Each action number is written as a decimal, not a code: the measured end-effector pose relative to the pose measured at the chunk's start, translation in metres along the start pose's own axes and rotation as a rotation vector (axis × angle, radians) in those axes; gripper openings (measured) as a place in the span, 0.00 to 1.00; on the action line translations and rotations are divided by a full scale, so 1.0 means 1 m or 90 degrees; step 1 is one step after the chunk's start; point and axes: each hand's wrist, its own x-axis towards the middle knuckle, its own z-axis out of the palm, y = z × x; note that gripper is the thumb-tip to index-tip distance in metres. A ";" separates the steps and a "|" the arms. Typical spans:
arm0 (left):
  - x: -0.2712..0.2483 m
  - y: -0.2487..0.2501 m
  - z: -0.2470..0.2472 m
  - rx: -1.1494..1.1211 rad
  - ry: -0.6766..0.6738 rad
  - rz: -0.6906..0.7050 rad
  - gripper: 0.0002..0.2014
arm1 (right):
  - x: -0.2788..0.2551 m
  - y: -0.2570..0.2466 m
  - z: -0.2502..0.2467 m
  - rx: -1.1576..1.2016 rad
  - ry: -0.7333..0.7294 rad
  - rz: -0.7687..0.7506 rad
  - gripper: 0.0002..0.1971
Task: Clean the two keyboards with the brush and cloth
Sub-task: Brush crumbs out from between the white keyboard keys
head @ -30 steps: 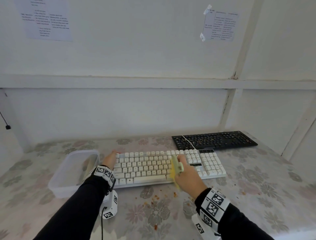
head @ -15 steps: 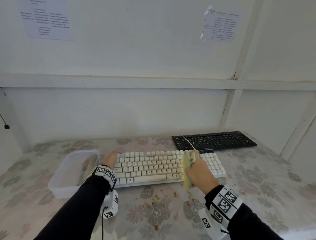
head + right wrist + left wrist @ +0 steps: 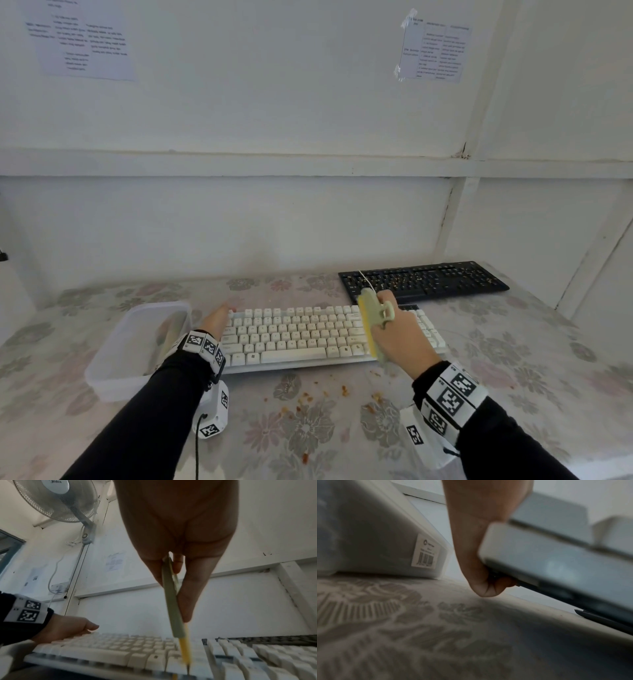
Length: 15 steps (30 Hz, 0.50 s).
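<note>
Floral tablecloth (image 3: 513, 359) fills the lower frame, scattered with crumbs (image 3: 305, 399). At centre, the white keyboard (image 3: 291, 332) is gripped at its end by the left hand (image 3: 215, 320), its near edge raised; the brush (image 3: 371, 322) is clasped in the right hand (image 3: 400, 335).

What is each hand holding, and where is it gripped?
The right hand grips the brush by its green handle. The left hand grips the white keyboard at its left end.

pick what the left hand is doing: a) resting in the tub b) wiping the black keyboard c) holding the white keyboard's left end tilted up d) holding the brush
c: the left hand grips the white keyboard at its left end, that edge raised off the table.
</note>
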 end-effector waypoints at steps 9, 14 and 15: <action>0.006 -0.001 0.000 0.068 0.037 0.003 0.21 | -0.004 0.014 0.007 0.009 -0.037 0.019 0.20; 0.006 0.001 0.001 0.093 0.030 -0.002 0.21 | -0.001 0.010 0.009 0.074 -0.012 -0.015 0.19; 0.007 0.000 0.002 0.083 0.025 -0.005 0.20 | -0.002 0.011 0.011 0.067 -0.025 -0.010 0.19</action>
